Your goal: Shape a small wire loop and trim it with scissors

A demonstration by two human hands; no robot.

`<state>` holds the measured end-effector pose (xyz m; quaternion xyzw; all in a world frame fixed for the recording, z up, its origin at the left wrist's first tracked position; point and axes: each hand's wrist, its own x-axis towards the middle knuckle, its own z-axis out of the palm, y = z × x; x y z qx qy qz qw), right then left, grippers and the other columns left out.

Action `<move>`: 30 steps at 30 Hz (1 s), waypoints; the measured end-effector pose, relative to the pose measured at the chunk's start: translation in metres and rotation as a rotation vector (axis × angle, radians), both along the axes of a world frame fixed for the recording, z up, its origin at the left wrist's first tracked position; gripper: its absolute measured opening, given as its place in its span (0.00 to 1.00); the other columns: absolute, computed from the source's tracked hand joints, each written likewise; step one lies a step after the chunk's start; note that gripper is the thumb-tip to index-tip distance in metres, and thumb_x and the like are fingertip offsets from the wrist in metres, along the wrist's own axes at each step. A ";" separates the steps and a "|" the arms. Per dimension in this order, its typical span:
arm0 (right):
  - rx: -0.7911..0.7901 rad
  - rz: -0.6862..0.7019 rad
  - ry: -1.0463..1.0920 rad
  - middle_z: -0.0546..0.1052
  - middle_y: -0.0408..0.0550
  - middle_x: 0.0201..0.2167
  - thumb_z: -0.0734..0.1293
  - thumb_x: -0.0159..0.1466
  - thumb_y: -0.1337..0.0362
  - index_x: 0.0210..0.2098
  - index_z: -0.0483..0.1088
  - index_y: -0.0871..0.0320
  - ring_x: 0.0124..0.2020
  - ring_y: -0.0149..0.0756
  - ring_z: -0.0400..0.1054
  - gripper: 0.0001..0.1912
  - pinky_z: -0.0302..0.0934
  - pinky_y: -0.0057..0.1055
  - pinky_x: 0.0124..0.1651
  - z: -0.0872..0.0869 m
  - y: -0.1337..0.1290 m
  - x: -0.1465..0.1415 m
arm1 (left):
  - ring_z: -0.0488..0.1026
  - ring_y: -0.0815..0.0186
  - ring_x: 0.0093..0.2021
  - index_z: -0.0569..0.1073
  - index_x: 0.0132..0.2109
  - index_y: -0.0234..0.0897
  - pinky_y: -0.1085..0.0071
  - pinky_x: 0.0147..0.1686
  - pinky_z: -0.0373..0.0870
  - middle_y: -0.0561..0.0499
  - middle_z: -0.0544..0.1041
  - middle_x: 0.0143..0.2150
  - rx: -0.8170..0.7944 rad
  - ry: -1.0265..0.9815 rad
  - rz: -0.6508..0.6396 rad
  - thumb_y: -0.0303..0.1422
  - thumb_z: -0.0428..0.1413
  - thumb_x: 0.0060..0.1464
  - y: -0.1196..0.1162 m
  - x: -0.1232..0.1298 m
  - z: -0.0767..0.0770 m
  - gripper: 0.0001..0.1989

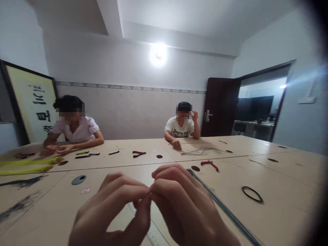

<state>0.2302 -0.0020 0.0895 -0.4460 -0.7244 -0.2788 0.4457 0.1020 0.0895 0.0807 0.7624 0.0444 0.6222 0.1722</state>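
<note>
My left hand and my right hand meet fingertip to fingertip above the table, low in the middle of the head view. Thumb and forefinger are pinched together on each. Whatever lies between the fingertips is too small or too hidden to make out. Under the hands runs a pale ruler-like strip, partly covered by them. Close to my right hand, a long bundle of grey-green strands stretches toward the lower right.
The wooden table holds red-handled pliers, a second pair of pliers, a black ring, a grey grommet, dark threads and yellow strands. One person sits far left, another person across.
</note>
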 end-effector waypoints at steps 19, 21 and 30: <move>0.053 -0.068 0.004 0.74 0.44 0.30 0.59 0.68 0.67 0.37 0.61 0.53 0.28 0.31 0.72 0.04 0.64 0.24 0.25 -0.005 0.008 0.009 | 0.69 0.72 0.20 0.71 0.21 0.40 0.78 0.20 0.67 0.57 0.75 0.19 -0.510 0.149 -0.072 0.27 0.56 0.46 -0.011 -0.008 0.019 0.09; 0.040 -0.073 0.061 0.74 0.44 0.30 0.60 0.68 0.66 0.40 0.63 0.52 0.28 0.31 0.72 0.02 0.66 0.23 0.26 -0.005 0.007 0.007 | 0.69 0.72 0.20 0.71 0.21 0.40 0.79 0.20 0.67 0.58 0.75 0.19 -0.498 0.153 -0.071 0.27 0.56 0.47 -0.011 -0.009 0.020 0.09; -0.071 0.012 0.177 0.75 0.43 0.32 0.59 0.68 0.69 0.45 0.65 0.57 0.32 0.30 0.72 0.08 0.67 0.25 0.35 -0.001 0.013 0.010 | 0.70 0.73 0.20 0.73 0.24 0.44 0.79 0.24 0.71 0.62 0.75 0.21 -0.270 0.069 0.149 0.29 0.55 0.49 -0.008 -0.011 0.006 0.09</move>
